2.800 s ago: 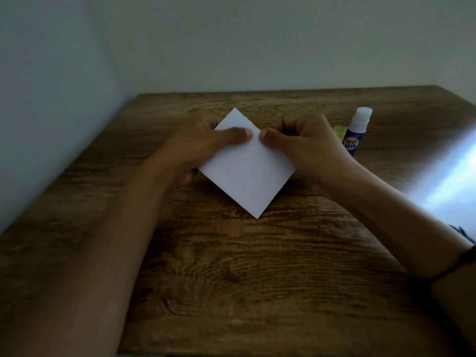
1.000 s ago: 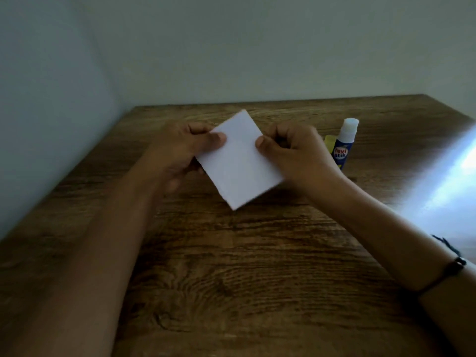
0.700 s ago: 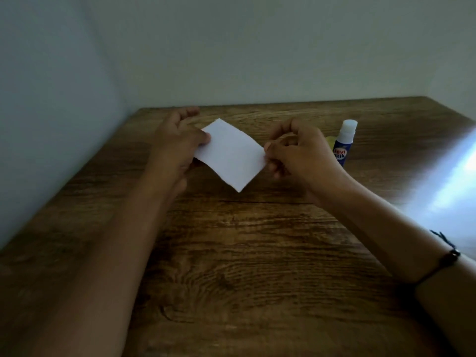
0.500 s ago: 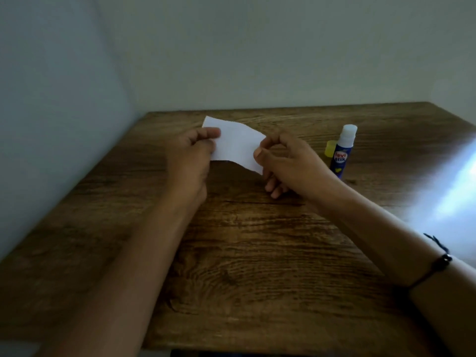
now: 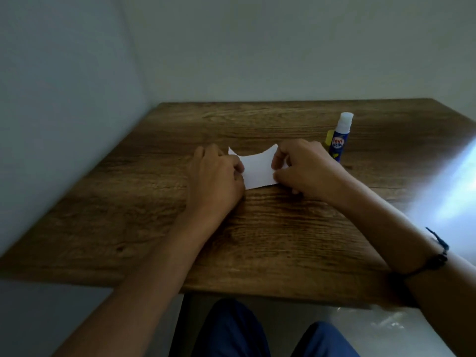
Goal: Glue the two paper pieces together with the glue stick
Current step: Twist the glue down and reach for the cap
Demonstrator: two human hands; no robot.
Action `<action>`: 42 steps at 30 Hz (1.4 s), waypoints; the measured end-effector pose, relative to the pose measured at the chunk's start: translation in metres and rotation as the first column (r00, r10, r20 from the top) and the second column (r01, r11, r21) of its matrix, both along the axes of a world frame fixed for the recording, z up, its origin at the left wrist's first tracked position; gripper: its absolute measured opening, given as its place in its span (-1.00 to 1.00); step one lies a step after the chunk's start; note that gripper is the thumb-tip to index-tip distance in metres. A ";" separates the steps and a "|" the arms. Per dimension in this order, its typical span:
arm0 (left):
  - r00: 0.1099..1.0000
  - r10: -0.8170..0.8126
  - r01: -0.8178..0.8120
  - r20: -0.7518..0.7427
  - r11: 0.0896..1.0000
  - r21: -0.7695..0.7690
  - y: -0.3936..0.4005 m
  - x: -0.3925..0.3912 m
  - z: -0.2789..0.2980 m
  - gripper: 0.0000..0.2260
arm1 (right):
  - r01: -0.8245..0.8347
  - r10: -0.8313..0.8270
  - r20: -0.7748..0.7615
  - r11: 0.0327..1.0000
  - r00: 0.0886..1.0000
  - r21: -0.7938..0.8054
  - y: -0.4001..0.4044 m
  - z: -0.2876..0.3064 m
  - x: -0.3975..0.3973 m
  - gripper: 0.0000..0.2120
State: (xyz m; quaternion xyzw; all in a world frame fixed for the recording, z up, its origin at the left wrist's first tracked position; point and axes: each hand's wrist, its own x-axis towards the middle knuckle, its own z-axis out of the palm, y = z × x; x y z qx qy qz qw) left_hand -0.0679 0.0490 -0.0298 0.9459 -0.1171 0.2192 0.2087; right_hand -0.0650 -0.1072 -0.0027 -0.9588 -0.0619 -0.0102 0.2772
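Head view shows two hands holding one white paper [image 5: 257, 171] low over the middle of the brown wooden table [image 5: 257, 240]. Left hand [image 5: 217, 176] pinches the paper's left side with curled fingers. Right hand [image 5: 302, 168] pinches the right side between thumb and fingers. Paper sags in the middle. Blue glue stick [image 5: 339, 140] stands upright, its white top on, just behind the right hand, with something small and yellow [image 5: 329, 137] beside it.

Two hands, the left hand [image 5: 216, 176] and right hand [image 5: 306, 170]; between their fingers one white paper [image 5: 257, 171]; beyond the right fingers one glue stick [image 5: 339, 140], one yellow cap [image 5: 329, 138].
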 end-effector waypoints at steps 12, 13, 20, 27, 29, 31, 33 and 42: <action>0.956 -0.292 0.269 -0.023 0.906 -0.326 -0.058 0.006 0.028 -0.66 | 0.287 -0.436 0.599 0.898 0.671 0.332 -0.078 -0.008 -0.044 -0.96; 0.935 -0.344 0.286 -0.084 0.873 -0.395 -0.071 0.010 0.031 -0.60 | 0.307 -0.461 0.555 0.884 0.692 0.352 -0.091 -0.010 -0.043 -0.98; 0.803 -0.533 0.332 -0.267 0.772 -0.543 -0.119 0.036 0.023 -0.62 | 0.180 -0.221 0.243 0.967 0.944 0.183 -0.107 -0.024 -0.010 -0.68; 0.851 -0.518 0.298 -0.089 0.616 -0.729 -0.112 0.057 0.021 -0.80 | 0.024 -0.178 0.268 0.869 0.947 0.494 -0.083 -0.019 0.024 -0.83; 0.854 -0.517 0.259 -0.061 0.525 -0.811 -0.104 0.066 0.021 -0.88 | -0.032 -0.114 0.209 0.807 0.971 0.589 -0.073 -0.016 0.035 -0.85; 0.851 -0.523 0.256 -0.033 0.469 -0.845 -0.098 0.072 0.019 -0.92 | -0.076 -0.017 0.133 0.748 0.991 0.659 -0.069 -0.017 0.040 -0.84; 0.835 -0.550 0.279 -0.001 0.424 -0.862 -0.095 0.076 0.016 -0.93 | -0.100 0.063 0.078 0.694 0.995 0.713 -0.073 -0.022 0.043 -0.80; 0.784 -0.619 0.286 0.046 0.295 -0.912 -0.094 0.079 0.010 -0.91 | 0.019 0.371 -0.171 0.379 0.913 0.925 -0.089 -0.019 0.048 -0.73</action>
